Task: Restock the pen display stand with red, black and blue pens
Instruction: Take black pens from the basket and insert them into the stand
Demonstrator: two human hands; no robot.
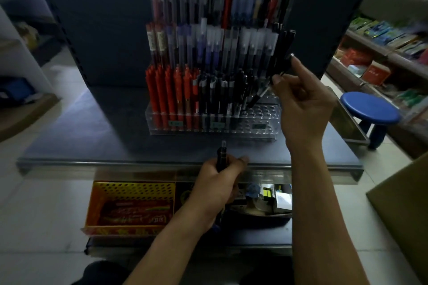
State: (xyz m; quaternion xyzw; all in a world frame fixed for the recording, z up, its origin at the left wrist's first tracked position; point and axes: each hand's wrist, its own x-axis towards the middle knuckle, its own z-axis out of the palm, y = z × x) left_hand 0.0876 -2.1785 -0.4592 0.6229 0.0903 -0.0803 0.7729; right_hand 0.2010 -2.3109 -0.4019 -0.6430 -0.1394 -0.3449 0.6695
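A clear tiered pen display stand (254, 122) sits on a dark shelf (92, 136). Its front row holds red pens (166, 90) on the left and black pens (220, 92) in the middle; several holes at the right are bare. My right hand (301, 104) pinches a black pen (261, 92) slanted down toward those holes at the row's right end. My left hand (217, 183) grips a bunch of black pens (221, 157) upright at the shelf's front edge. Higher tiers carry clear, blue and red pens, blurred.
Below the shelf stand a yellow perforated basket (132, 190) with red packets and a box of small items (273, 196). A blue stool (370, 109) is at the right beside stocked shelves (379, 53). A cardboard box (407, 210) stands at the near right.
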